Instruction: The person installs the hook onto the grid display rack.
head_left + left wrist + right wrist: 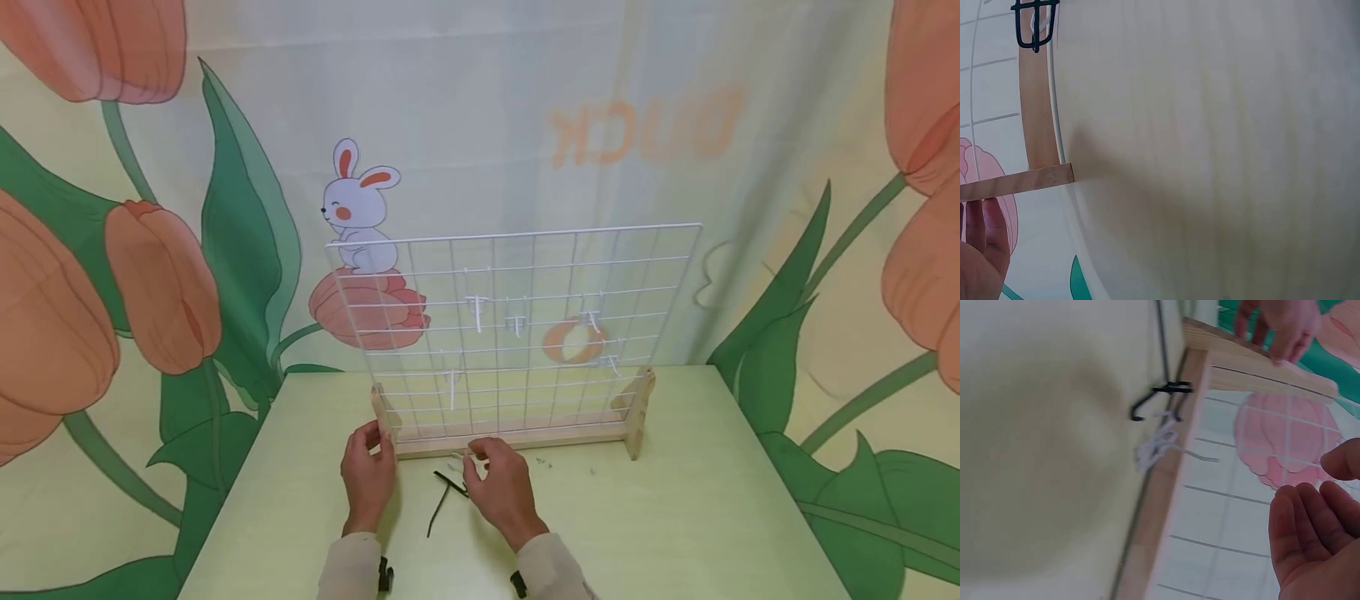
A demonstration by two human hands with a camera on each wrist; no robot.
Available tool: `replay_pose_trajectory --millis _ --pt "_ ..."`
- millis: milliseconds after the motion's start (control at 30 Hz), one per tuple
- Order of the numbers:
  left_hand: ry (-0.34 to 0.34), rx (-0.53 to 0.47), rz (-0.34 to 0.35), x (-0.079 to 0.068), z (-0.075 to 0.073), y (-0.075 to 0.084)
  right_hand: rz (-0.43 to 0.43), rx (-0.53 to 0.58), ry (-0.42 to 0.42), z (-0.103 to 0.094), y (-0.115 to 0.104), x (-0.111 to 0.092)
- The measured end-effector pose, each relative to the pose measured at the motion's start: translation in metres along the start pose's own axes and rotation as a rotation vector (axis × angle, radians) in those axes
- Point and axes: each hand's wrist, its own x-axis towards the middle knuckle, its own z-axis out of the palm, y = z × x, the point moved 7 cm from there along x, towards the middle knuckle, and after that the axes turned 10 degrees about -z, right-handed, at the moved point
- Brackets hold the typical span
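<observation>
A white wire grid (517,250) stands upright in a wooden base (517,437) with a wooden side piece at each end. My left hand (368,475) is at the left side piece (1016,182), its fingertips touching the outer face. Near the front of the base my right hand (501,492) hovers with fingers gently bent, and nothing shows between them in the right wrist view. A white wire hook (1159,447) lies against the base's front edge, close to that hand. Beside it is a black wire hook (1169,387) with a long stem.
Several white hooks hang on the grid, among them a long hook (477,312) and a lower left hook (452,387). Small bits (543,462) lie on the pale table (675,517) right of the hand. A printed curtain (465,100) hangs behind.
</observation>
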Motion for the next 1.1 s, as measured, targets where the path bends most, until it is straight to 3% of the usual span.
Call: replay_pose_trajectory --millis 333,567,833,1100 --pt "0.0 0.015 -0.003 0.002 -0.002 -0.003 0.05 -0.021 -0.123 0.027 0.02 -0.024" --pt "-0.001 0.006 0.002 0.004 -0.002 -0.002 0.09 0.006 -0.19 0.036 0.026 -0.028" --pt "0.001 0.013 -0.011 0.004 -0.001 -0.004 0.083 -0.039 -0.234 0.045 0.026 -0.028" --pt "0.012 -0.005 0.026 0.001 0.0 -0.002 0.105 -0.069 -0.319 0.054 0.031 -0.031"
